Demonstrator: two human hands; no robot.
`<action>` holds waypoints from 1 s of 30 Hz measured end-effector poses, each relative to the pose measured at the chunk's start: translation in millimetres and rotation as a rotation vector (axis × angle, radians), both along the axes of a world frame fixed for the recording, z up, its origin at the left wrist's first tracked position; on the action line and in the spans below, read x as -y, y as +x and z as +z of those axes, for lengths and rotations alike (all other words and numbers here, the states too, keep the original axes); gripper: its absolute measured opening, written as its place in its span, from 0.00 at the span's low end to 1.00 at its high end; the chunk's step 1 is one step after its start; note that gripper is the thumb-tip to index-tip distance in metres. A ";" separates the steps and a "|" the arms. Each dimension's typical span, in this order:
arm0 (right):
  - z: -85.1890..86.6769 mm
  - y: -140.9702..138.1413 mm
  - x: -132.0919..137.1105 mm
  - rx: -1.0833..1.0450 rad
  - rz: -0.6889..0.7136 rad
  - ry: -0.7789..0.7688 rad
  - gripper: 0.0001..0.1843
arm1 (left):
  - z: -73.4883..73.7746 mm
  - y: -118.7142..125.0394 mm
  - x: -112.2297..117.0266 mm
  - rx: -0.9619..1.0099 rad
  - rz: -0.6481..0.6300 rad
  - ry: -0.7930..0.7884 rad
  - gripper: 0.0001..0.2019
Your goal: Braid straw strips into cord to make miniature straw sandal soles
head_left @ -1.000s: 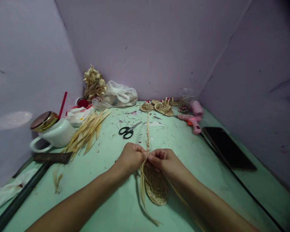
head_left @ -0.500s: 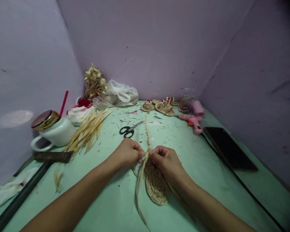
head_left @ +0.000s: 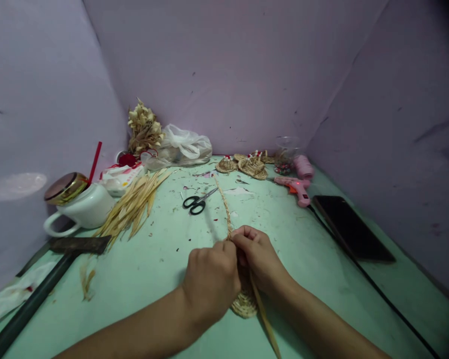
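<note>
My right hand [head_left: 260, 257] is closed, thumb and forefinger pinching a thin straw braid [head_left: 226, 209] near its lower end. The finished length of the braid runs away from me over the table. My left hand [head_left: 213, 276] is curled into a fist against the right fingertips, closed on a straw strip at the braid's lower end; the fist hides most of that strip. Another straw strip [head_left: 262, 316] hangs below my right hand toward me. Beneath both hands lies a coiled straw piece [head_left: 246, 304], of which only the lower rounded part shows.
Black-handled scissors [head_left: 197, 203] lie beyond my hands. To the left are loose straw strips [head_left: 134, 207], a white mug [head_left: 92, 207] and a hammer [head_left: 80, 245]. A pink glue gun [head_left: 298, 189], a phone [head_left: 353, 229] and a cord are at right. Coiled straw pieces [head_left: 250, 167] lie at the back.
My left hand has moved right and closer to me, turning from a fingertip pinch into a fist over the coiled piece. My right hand keeps its pinch. The braid's far end has shifted left.
</note>
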State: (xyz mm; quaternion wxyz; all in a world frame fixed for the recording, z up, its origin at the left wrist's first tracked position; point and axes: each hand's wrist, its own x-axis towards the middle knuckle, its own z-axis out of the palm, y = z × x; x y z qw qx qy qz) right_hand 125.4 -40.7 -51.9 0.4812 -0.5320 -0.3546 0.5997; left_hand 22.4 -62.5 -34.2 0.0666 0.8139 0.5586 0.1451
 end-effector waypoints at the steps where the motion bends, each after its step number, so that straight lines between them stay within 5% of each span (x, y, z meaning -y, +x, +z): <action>1: 0.7 0.0 0.0 -0.028 -0.004 -0.008 0.04 | -3.8 1.7 2.3 -0.064 -0.050 0.046 0.12; 5: 2.6 0.9 -1.9 -0.115 -0.014 -0.019 0.04 | -12.9 4.2 4.5 -0.160 -0.209 0.149 0.16; 8: 2.8 1.9 -4.1 -0.143 -0.029 -0.041 0.05 | -6.8 1.3 0.2 0.068 -0.216 0.084 0.15; 11: 2.6 1.7 -4.8 -0.169 -0.018 -0.037 0.05 | 5.0 -2.8 -11.0 0.489 0.039 -0.091 0.13; 13: 2.9 1.0 -4.3 -0.185 0.019 -0.029 0.05 | 10.1 -5.3 -21.5 0.715 0.241 -0.333 0.14; 15: 4.1 0.6 -3.6 -0.183 0.052 -0.029 0.05 | 11.8 -7.9 -31.9 0.836 0.287 -0.631 0.12; 18: 7.6 1.8 -3.7 -0.112 0.098 -0.046 0.06 | 12.1 -13.5 -43.5 0.854 0.221 -0.860 0.07; 30: 17.9 12.8 -7.3 0.065 0.297 -0.044 0.08 | 14.0 -31.5 -57.3 0.766 0.023 -0.835 0.06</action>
